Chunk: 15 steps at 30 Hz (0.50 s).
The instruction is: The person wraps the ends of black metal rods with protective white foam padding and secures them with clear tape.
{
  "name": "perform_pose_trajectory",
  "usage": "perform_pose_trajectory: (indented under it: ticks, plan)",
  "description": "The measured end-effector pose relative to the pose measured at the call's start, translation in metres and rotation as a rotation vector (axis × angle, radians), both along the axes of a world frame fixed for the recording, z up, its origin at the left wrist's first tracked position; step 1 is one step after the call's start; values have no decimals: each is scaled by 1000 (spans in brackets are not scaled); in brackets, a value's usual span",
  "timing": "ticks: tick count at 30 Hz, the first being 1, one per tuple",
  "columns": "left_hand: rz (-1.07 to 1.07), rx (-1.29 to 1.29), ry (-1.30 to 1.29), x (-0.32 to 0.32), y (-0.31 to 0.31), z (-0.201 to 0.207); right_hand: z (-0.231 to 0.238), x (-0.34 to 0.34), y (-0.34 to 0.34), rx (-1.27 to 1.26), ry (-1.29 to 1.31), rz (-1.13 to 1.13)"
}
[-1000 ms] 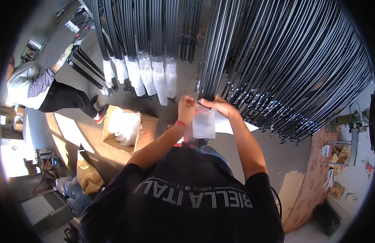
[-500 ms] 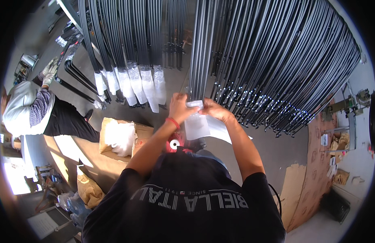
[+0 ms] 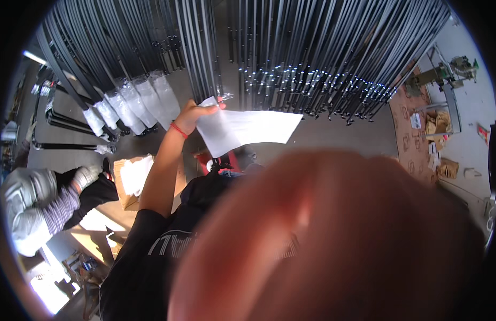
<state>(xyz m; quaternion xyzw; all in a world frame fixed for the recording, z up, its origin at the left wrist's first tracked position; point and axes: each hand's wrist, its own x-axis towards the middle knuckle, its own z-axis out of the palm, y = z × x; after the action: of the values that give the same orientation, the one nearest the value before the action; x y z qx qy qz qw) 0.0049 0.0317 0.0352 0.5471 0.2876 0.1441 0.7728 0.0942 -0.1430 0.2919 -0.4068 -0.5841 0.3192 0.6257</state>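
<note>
My left hand (image 3: 193, 114) is closed on a white plastic sheet (image 3: 253, 127), thumb across its top edge. It grips the sheet at the lower end of a hanging bundle of long black rods (image 3: 199, 53). The sheet spreads out flat to the right of the hand. My right hand (image 3: 333, 230) is very close to the camera, large and badly blurred. It covers much of the lower right of the view, and its fingers cannot be made out.
Several rod bundles with clear wrapped ends (image 3: 135, 107) hang at left. Many bare black rods (image 3: 323, 80) hang at right. A cardboard box (image 3: 123, 195) holds white material. A red object (image 3: 232, 163) is below the sheet. A co-worker (image 3: 31, 198) is at far left.
My right hand has left the sheet and come up near the camera. My left hand stays on the sheet, which now fans out to the right. The view has shifted.
</note>
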Motion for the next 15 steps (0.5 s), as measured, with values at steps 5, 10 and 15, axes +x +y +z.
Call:
perform_pose_trajectory:
  ticks: [5, 10, 15]
  plan:
    - [-50, 3, -19, -1, 12, -17, 6, -8, -17, 230, 43, 140]
    - [-7, -15, -24, -18, 14, -19, 4, -13, -8, 237, 72, 175]
    - [-34, 5, -2, -7, 13, -14, 5, -18, -11, 345, 99, 133]
